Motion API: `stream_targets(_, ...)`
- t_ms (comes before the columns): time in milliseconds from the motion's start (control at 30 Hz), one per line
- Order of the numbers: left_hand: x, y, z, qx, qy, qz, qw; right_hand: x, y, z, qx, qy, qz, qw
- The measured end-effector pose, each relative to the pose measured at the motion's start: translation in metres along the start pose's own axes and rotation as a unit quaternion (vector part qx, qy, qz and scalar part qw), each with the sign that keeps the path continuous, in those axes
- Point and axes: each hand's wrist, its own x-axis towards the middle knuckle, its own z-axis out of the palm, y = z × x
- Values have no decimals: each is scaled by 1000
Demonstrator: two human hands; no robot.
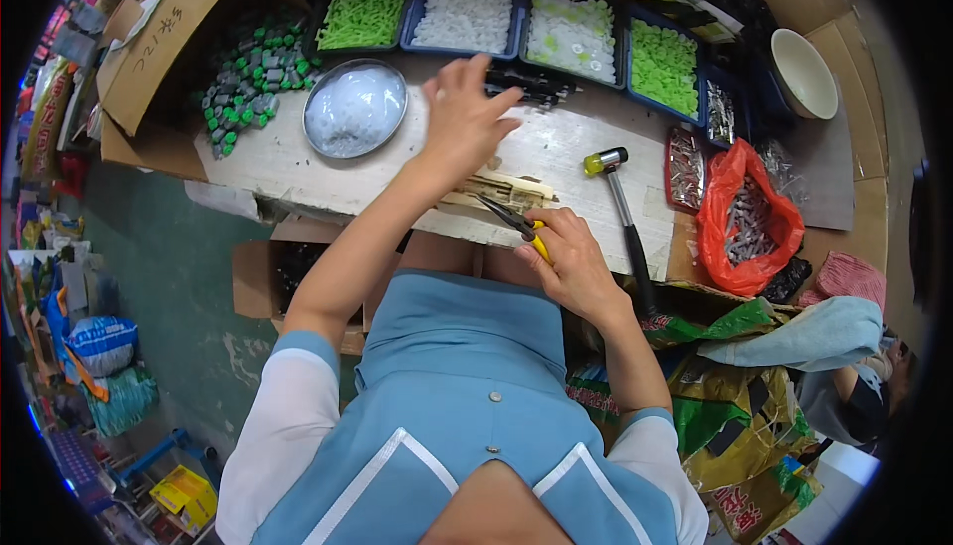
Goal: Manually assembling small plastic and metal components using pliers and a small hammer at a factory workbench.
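Observation:
My left hand [465, 123] reaches over the table with its fingers spread and nothing visible in them. Just beyond it, by the fingertips, lies a bunch of black rod-like parts [536, 88]. My right hand [579, 272] is wrapped round the yellow handles of a pair of long-nosed pliers [514, 217]. Their dark jaws point up and left over a worn wooden strip [506, 191] at the table's front edge. To the left of my left hand stands a round metal bowl [355, 108] heaped with a whitish, shiny substance.
Trays of bright green parts [360, 15] and white parts [463, 11] line the back. Green-and-grey pieces [248, 78] lie loose at left. A mallet [620, 203] rests right of the pliers, near a red bag [754, 217] of metal parts. Another person [844, 396] shows at far right.

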Motion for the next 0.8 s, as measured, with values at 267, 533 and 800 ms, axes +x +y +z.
stream_targets(267, 38, 18, 63, 107, -71, 65, 990, -11, 11, -7, -5, 10, 46, 999)
stream_targets(533, -2, -11, 9, -214, -3, 34, 976, -13, 13, -3, 7, 18, 58, 998)
stream_targets(800, -52, 16, -56, -515, -107, -192, 829, 9, 0, -5, 50, 65, 71, 994)
